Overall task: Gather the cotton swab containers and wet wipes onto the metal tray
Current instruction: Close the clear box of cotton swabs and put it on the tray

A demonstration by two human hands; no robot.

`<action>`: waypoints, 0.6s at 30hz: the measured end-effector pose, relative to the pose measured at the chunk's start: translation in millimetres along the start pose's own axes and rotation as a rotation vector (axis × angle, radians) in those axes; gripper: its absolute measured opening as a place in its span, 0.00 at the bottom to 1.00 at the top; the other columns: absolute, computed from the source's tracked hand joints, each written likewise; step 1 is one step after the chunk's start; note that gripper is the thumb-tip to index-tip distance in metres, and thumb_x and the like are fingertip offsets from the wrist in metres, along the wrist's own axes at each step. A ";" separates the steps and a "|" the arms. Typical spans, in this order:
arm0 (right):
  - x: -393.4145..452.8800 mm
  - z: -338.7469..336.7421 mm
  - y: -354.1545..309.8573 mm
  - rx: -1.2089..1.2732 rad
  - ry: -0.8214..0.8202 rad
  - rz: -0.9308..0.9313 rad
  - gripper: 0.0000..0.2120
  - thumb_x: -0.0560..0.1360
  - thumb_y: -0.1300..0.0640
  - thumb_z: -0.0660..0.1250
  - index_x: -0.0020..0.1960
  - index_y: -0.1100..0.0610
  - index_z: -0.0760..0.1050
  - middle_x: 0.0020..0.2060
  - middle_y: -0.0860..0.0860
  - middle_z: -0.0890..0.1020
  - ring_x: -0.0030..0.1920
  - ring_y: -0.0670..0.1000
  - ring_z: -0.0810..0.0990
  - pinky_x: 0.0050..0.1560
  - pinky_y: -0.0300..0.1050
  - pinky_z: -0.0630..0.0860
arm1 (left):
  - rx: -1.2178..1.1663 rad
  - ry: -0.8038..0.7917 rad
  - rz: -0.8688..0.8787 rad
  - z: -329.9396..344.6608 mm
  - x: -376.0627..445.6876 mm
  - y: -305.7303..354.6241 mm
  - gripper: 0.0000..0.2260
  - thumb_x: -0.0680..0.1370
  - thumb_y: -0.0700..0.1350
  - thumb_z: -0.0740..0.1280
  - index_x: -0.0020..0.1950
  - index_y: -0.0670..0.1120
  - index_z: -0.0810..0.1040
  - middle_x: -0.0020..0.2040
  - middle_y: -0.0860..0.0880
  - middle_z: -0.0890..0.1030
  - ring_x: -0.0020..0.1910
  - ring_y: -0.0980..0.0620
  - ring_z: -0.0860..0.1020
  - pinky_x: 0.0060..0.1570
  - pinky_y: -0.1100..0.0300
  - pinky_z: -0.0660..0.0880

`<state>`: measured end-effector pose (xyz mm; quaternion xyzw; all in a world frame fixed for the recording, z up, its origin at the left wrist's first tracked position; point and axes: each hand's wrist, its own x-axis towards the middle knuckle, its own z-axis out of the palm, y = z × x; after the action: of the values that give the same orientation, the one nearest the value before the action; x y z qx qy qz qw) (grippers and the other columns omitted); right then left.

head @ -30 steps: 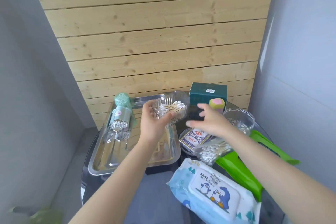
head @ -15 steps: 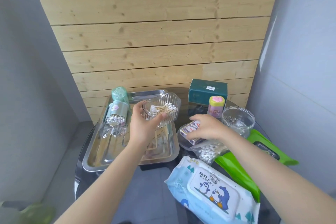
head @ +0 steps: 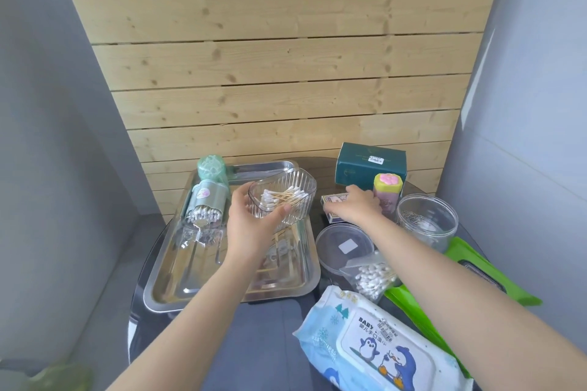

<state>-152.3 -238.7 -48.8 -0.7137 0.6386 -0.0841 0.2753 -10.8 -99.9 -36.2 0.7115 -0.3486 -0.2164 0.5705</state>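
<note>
My left hand (head: 254, 225) grips a clear ribbed box of cotton swabs (head: 286, 198) above the metal tray (head: 178, 289). A green-capped swab tube (head: 208, 200) lies at the tray's back left. My right hand (head: 354, 209) holds a small printed card box (head: 333, 200) down on the table behind a round clear lid (head: 344, 247). A bag of swabs (head: 373, 274) lies right of the tray. The blue penguin wet wipes pack (head: 381, 346) sits at the front right. A green wipes pack (head: 470, 273) lies farther right.
A dark green box (head: 370, 163), a yellow-topped pink bottle (head: 387, 192) and an open clear round jar (head: 425, 220) stand at the back right. A wooden slat wall rises behind the small round table; grey walls close in on both sides.
My right hand has carried the small card box back off the round lid to the table beside the pink bottle. My left hand still holds the ribbed swab box over the tray.
</note>
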 end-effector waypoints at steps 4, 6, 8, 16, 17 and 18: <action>4.4 0.4 -2.9 0.024 -0.013 -0.105 0.38 0.72 0.41 0.66 0.74 0.59 0.58 0.71 0.58 0.67 0.70 0.61 0.66 0.67 0.52 0.67 | 0.017 0.006 -0.002 -1.0 -0.5 -1.7 0.31 0.68 0.50 0.77 0.67 0.53 0.67 0.59 0.54 0.71 0.65 0.51 0.71 0.65 0.47 0.71; -0.3 -3.6 0.3 -0.002 0.068 -0.184 0.32 0.73 0.45 0.67 0.71 0.59 0.65 0.67 0.57 0.73 0.66 0.59 0.72 0.61 0.50 0.71 | 0.018 0.004 -0.007 -1.3 -1.7 -1.1 0.32 0.68 0.50 0.77 0.68 0.53 0.67 0.59 0.54 0.71 0.65 0.51 0.70 0.64 0.48 0.71; -6.0 -8.4 7.0 -0.097 0.168 -0.232 0.22 0.72 0.47 0.69 0.61 0.58 0.74 0.57 0.55 0.79 0.57 0.57 0.77 0.49 0.46 0.74 | 0.022 -0.004 -0.012 -1.1 -3.2 0.1 0.32 0.68 0.51 0.76 0.68 0.53 0.66 0.61 0.53 0.71 0.64 0.51 0.70 0.64 0.48 0.71; -13.9 -14.4 31.8 -0.226 -0.037 -0.199 0.08 0.71 0.56 0.69 0.44 0.60 0.84 0.43 0.54 0.86 0.45 0.55 0.83 0.48 0.47 0.81 | 0.011 -0.002 -0.046 -7.9 -6.3 0.2 0.33 0.68 0.51 0.76 0.70 0.53 0.65 0.65 0.50 0.71 0.66 0.48 0.71 0.62 0.46 0.73; -13.9 -14.9 32.6 -0.210 -0.034 -0.210 0.08 0.72 0.58 0.68 0.41 0.61 0.83 0.42 0.55 0.86 0.44 0.55 0.83 0.47 0.47 0.81 | 0.008 0.001 -0.050 -9.8 -6.4 0.5 0.33 0.69 0.51 0.76 0.70 0.53 0.65 0.66 0.49 0.71 0.66 0.48 0.71 0.62 0.46 0.73; -13.1 -16.5 33.3 -0.190 -0.021 -0.218 0.10 0.72 0.59 0.67 0.35 0.62 0.81 0.41 0.55 0.86 0.41 0.55 0.83 0.42 0.46 0.80 | 0.002 0.006 -0.049 -11.8 -6.0 0.5 0.33 0.69 0.51 0.76 0.70 0.53 0.65 0.65 0.50 0.71 0.66 0.48 0.70 0.62 0.48 0.73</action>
<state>-191.1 -232.0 -48.6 -0.8026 0.5593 -0.0452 0.2023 -6.5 -87.6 -33.2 0.7212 -0.3295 -0.2276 0.5652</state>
